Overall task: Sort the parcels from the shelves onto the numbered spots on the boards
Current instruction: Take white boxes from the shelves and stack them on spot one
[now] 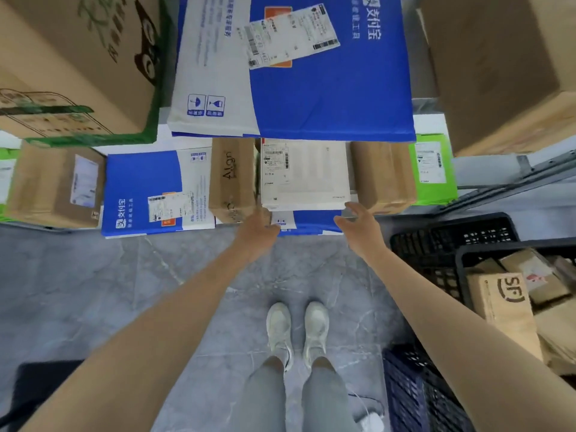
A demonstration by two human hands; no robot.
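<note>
A flat white parcel (304, 176) with a shipping label lies on the lower shelf, on top of a blue-and-white box (311, 222). My left hand (258, 227) reaches to the white parcel's near left corner, fingers hidden against the boxes there. My right hand (355, 218) is at the near right corner, fingers spread and lightly curled, touching or just short of the edge. A brown "Align" box (232, 179) stands left of the white parcel and a plain brown box (383, 176) right of it.
A large blue-and-white box (311, 88) sits on the upper shelf between big brown cartons (78, 63) (498, 67). A second blue box (149, 194) and a green parcel (433, 168) share the lower shelf. Black crates (461, 257) with parcels stand at right. Grey floor lies underfoot.
</note>
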